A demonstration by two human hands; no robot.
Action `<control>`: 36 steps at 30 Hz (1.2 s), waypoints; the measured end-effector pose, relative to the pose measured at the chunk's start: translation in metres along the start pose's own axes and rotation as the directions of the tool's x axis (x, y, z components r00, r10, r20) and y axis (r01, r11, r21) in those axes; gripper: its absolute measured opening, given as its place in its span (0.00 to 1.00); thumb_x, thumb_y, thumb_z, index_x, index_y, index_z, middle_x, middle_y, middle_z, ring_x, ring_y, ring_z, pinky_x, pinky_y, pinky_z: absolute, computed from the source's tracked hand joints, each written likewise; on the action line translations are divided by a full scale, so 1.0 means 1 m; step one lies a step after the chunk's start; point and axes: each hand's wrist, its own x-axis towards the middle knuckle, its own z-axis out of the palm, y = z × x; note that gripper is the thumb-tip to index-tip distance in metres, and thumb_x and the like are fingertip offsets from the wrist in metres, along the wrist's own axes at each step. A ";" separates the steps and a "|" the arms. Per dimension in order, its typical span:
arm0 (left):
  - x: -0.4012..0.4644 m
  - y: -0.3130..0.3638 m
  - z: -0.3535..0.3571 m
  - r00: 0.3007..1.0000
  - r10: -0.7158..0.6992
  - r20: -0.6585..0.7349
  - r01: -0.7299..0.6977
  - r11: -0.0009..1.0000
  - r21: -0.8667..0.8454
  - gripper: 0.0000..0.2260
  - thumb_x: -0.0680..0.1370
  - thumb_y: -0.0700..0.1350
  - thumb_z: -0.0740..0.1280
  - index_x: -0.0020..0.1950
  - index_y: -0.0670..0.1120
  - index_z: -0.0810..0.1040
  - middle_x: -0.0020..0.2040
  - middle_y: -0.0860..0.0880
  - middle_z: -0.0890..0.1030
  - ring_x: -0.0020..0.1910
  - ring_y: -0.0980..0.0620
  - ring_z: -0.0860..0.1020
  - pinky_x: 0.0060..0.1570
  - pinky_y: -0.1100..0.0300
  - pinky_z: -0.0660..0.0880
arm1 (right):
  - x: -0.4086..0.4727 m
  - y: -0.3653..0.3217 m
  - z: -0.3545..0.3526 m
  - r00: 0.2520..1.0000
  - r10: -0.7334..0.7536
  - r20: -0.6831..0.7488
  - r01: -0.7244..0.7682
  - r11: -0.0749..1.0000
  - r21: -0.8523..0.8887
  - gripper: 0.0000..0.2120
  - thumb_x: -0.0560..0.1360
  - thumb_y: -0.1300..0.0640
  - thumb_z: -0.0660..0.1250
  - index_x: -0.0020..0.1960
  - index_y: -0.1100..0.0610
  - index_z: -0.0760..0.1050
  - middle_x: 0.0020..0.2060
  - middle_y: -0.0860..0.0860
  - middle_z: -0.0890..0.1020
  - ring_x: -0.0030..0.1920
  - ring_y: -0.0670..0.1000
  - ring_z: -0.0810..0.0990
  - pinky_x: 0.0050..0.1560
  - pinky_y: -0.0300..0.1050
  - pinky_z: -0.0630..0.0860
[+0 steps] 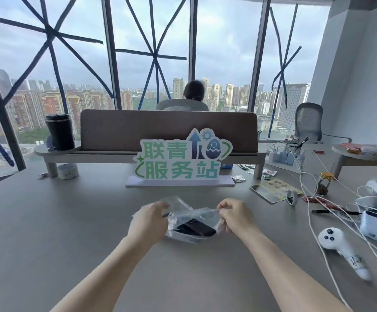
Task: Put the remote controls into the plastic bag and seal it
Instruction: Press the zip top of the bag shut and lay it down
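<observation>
A clear plastic bag [184,211] lies on the grey table [70,221] in front of me. Inside it I see a black remote control [197,228], lying flat; whether more than one is in there I cannot tell. My left hand [148,219] pinches the bag's upper edge on the left side. My right hand [237,216] pinches the same edge on the right side. The edge is stretched taut between the two hands.
A green-lettered sign [178,161] stands behind the bag. To the right lie a white controller [333,242], white cables [313,199], a pen [322,211] and a white headset [376,224]. A black tumbler [59,131] and a tape roll [68,171] sit far left.
</observation>
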 end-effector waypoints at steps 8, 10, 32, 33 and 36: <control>0.037 0.062 -0.111 0.948 0.062 -0.312 -0.216 0.844 -0.490 0.07 0.70 0.34 0.72 0.36 0.45 0.82 0.32 0.47 0.81 0.24 0.51 0.79 0.29 0.60 0.81 | -0.015 -0.110 -0.074 0.986 -0.092 -0.142 0.156 0.817 0.555 0.07 0.74 0.68 0.67 0.45 0.61 0.84 0.30 0.57 0.84 0.20 0.47 0.75 0.21 0.38 0.75; 0.036 0.067 -0.123 0.956 0.097 -0.278 -0.235 0.821 -0.521 0.06 0.70 0.35 0.73 0.36 0.44 0.82 0.32 0.46 0.82 0.26 0.52 0.79 0.31 0.63 0.80 | -0.019 -0.122 -0.083 0.978 -0.117 -0.171 0.190 0.834 0.519 0.05 0.74 0.66 0.68 0.45 0.63 0.84 0.32 0.57 0.85 0.21 0.47 0.76 0.23 0.40 0.77; -0.001 0.074 -0.082 0.985 0.096 -0.143 -0.170 0.662 -0.730 0.02 0.73 0.38 0.70 0.41 0.42 0.81 0.36 0.52 0.82 0.26 0.56 0.75 0.24 0.65 0.70 | -0.055 -0.128 -0.113 0.841 -0.443 -0.312 0.250 0.828 -0.502 0.07 0.74 0.52 0.65 0.41 0.50 0.81 0.47 0.50 0.80 0.52 0.55 0.76 0.50 0.49 0.71; -0.002 0.081 -0.079 0.985 0.112 -0.132 -0.173 0.650 -0.740 0.02 0.73 0.37 0.70 0.40 0.41 0.81 0.36 0.51 0.82 0.26 0.55 0.75 0.24 0.65 0.70 | -0.058 -0.133 -0.109 0.829 -0.511 -0.225 0.345 0.786 -0.513 0.08 0.75 0.48 0.65 0.46 0.49 0.82 0.51 0.49 0.80 0.55 0.54 0.74 0.55 0.50 0.68; -0.006 0.097 -0.073 0.983 0.152 -0.106 -0.178 0.615 -0.768 0.02 0.73 0.34 0.68 0.42 0.38 0.80 0.33 0.51 0.82 0.26 0.54 0.75 0.25 0.63 0.72 | -0.061 -0.145 -0.093 0.817 -0.576 0.026 0.517 0.712 -0.475 0.18 0.73 0.39 0.67 0.57 0.47 0.81 0.55 0.44 0.82 0.58 0.50 0.74 0.61 0.50 0.67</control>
